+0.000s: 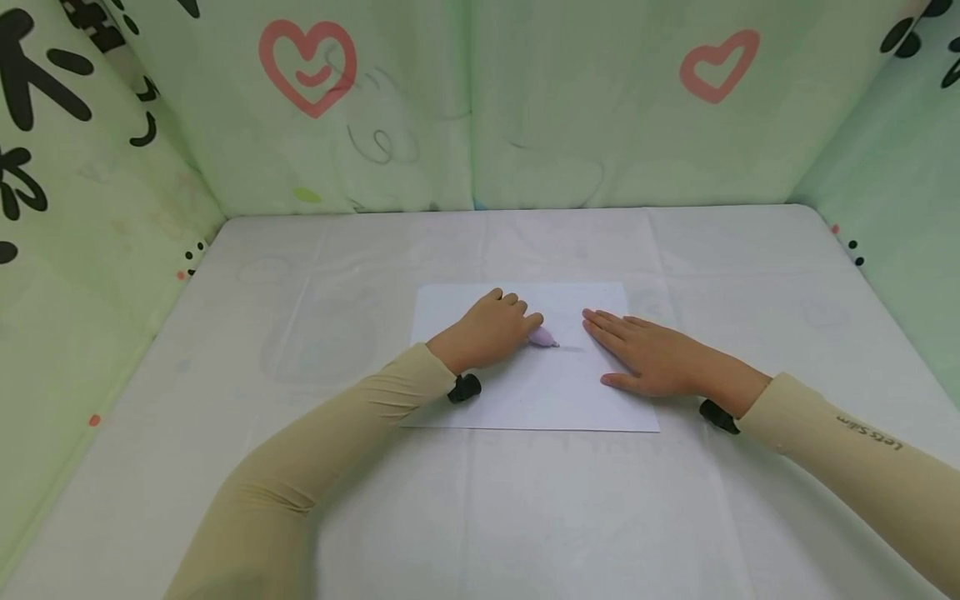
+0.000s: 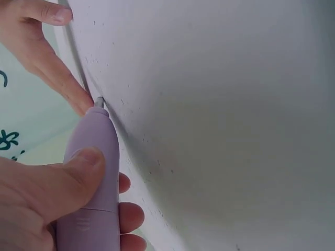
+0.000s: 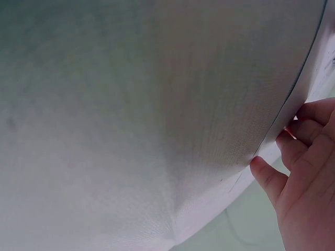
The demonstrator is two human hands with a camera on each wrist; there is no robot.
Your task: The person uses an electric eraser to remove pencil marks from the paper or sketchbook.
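Observation:
A sheet of white paper (image 1: 540,408) lies on the table with a faint grey smudge (image 1: 572,349) near its middle. My left hand (image 1: 491,329) grips a lilac electric eraser (image 1: 542,337), its narrow tip pointing right and down at the paper beside the smudge. The left wrist view shows the thumb along the barrel of the eraser (image 2: 91,151) and fingertips curled round its far side. Small dark crumbs (image 2: 152,164) are scattered over the sheet. My right hand (image 1: 648,354) rests flat across the paper's right part, fingers straight, thumb apart.
A white cloth (image 1: 337,275) covers the table under the paper. Green printed curtains (image 1: 570,108) with red hearts and black marks enclose the back and sides. A black wrist device (image 1: 465,388) sits under the left wrist and another black device (image 1: 718,416) under the right.

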